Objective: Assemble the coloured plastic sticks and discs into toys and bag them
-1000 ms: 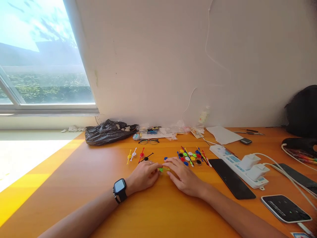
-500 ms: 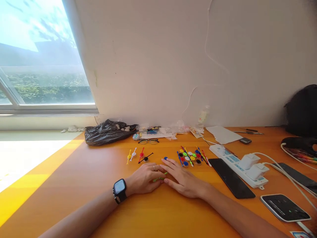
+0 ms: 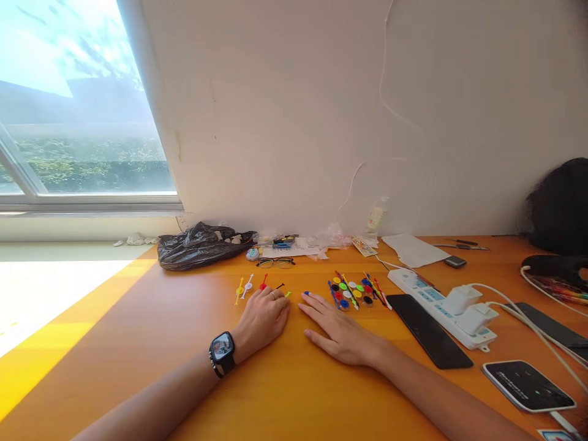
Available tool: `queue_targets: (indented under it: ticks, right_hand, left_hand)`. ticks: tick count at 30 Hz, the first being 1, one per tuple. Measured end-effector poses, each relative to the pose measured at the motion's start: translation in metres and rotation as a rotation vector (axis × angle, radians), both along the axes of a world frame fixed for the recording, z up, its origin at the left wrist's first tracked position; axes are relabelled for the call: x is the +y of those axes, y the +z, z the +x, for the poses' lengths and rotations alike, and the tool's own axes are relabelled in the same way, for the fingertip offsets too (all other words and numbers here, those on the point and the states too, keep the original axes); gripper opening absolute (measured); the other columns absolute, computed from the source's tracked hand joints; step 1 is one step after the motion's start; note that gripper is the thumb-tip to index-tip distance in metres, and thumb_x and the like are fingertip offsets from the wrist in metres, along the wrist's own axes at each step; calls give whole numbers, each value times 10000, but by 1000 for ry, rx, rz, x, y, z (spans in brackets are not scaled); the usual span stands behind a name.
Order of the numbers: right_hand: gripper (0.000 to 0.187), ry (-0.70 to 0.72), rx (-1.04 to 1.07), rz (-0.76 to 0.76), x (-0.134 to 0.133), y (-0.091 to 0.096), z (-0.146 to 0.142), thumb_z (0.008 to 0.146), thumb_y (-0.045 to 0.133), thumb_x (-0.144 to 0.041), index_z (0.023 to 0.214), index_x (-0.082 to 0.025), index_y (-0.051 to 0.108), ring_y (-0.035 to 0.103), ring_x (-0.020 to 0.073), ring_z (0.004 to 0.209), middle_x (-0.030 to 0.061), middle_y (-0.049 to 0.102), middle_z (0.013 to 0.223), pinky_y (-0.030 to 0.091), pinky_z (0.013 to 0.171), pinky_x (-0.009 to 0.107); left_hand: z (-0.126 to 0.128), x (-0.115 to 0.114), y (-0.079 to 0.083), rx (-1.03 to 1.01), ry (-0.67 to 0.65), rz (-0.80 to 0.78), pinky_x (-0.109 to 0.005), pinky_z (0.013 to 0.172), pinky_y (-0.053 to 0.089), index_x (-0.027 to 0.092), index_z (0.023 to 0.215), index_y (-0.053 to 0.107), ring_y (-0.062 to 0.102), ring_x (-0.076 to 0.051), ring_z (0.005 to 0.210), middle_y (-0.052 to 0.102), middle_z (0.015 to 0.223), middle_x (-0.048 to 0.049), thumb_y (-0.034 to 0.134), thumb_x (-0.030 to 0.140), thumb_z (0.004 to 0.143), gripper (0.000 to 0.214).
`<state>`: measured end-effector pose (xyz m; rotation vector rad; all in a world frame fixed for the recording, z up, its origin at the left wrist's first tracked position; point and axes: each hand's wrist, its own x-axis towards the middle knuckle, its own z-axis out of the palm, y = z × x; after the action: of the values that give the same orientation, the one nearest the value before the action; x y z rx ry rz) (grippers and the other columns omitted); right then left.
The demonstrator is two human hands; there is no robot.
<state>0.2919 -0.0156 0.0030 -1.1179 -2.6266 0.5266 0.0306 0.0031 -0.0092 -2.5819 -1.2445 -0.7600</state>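
There's the green arrow (image 3: 288,294), tip showing at two o'clock from my left hand (image 3: 261,321), whose hold I can't tell, my right hand (image 3: 337,332) spread loose—likely light, stiff, slick, best pinched mid-shaft.

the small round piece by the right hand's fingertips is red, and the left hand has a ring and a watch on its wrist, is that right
Not quite: the small round piece by the right hand's fingertips is blue, not red, as the head view shows. The left hand does have a ring, and a watch on its wrist.
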Motion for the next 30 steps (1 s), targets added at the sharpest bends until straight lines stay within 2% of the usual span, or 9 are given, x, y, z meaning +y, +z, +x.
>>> queue_targets:
  ticks: [4,7,10,13,15,18,22,25,30]
  right_hand:
    - [650,-25,-15,17,0,-1,1,1082,477,-528,1663,-257,370,153,306,1632,83,163,1770,200,1323,537]
    - [632,-32,-18,29,0,-3,1,1085,465,-532,1647,-250,403,166,311,1629,89,182,1767,209,1321,537]
    - [612,-27,-10,63,1,-5,1,1081,483,-510,1622,-228,444,213,310,1617,111,250,1749,235,1316,532]
    - [590,-13,9,100,1,-6,1,1066,521,-470,1589,-200,483,288,307,1590,140,330,1713,278,1304,517]
    - [566,-8,30,121,0,-5,0,1049,553,-442,1556,-193,521,349,310,1560,150,386,1681,317,1289,507]
    - [516,1,64,152,-3,1,-3,1030,584,-401,1502,-192,576,448,309,1494,155,482,1608,379,1255,489]
    - [421,40,128,155,-8,8,-8,1024,583,-347,1422,-221,641,525,283,1423,124,548,1541,426,1223,449]
    - [450,61,145,115,-11,6,-8,1017,597,-347,1453,-240,623,483,290,1472,113,481,1616,393,1249,461]
    - [672,-12,84,64,-8,-5,-5,1017,606,-434,1624,-206,429,321,308,1580,130,302,1727,311,1296,499]
  left_hand:
    - [-2,2,-3,-42,23,4,-447,866,498,206,885,646,585,-270,923,682,983,-98,596,236,967,101]
    - [-5,4,-5,-103,-17,0,-521,960,503,211,1013,674,589,-305,1050,685,1127,-125,587,234,975,98]
    - [-5,5,-5,-141,-164,-56,-524,1047,510,227,1201,679,610,-299,1166,676,1266,-135,532,185,1003,250]
    - [-3,3,-4,-126,-374,-183,-433,1106,526,237,1372,621,628,-243,1262,656,1379,-122,463,158,1044,373]
    - [-2,2,-4,-125,-437,-264,-393,1124,526,231,1409,599,637,-220,1289,662,1392,-116,458,165,1056,387]
    - [-2,1,-6,-155,-419,-318,-403,1133,524,231,1380,617,644,-225,1295,672,1394,-112,494,175,1045,361]
    - [-3,0,-7,-186,-354,-285,-447,1119,532,240,1365,609,640,-249,1289,669,1393,-111,541,187,1027,350]
    - [-3,-1,-5,-186,-334,-257,-468,1109,536,250,1392,587,646,-256,1269,678,1372,-111,555,195,1022,376]
    - [-2,-3,1,-164,-356,-234,-488,1130,512,275,1513,503,620,-264,1318,655,1428,-113,544,190,1019,503]
